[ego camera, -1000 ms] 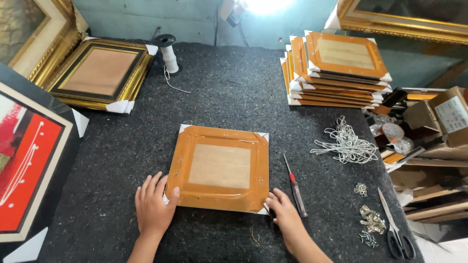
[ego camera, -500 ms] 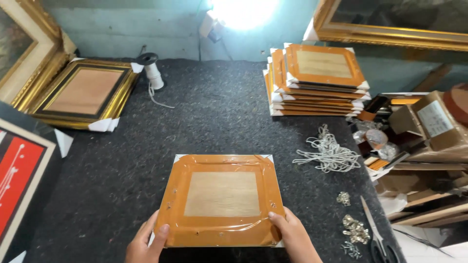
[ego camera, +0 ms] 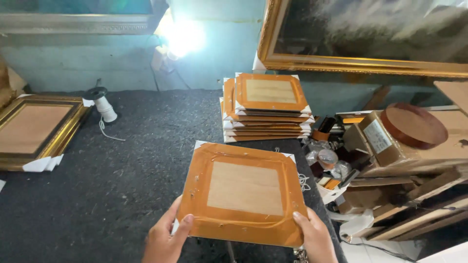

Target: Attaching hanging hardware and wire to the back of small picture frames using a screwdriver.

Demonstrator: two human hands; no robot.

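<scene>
Frame (ego camera: 243,191), orange tape bordering pale wood back, gripped by both hands.

Open dark felt table (ego camera: 131,160) lies left of the held frame (ego camera: 243,192) — ahead the frame stack (ego camera: 265,109) blocks, right the cluttered boxes (ego camera: 390,146) crowd in

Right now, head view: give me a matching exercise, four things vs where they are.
Things:
1. orange frame
2. stack of frames
3. spool of white string
4. gold frame

Places:
A. far left of the mat
B. held by left hand and right hand
C. far edge of the mat, centre-right
D. left of the stack, near the wall

Pairs: 1-B, 2-C, 3-D, 4-A
</scene>
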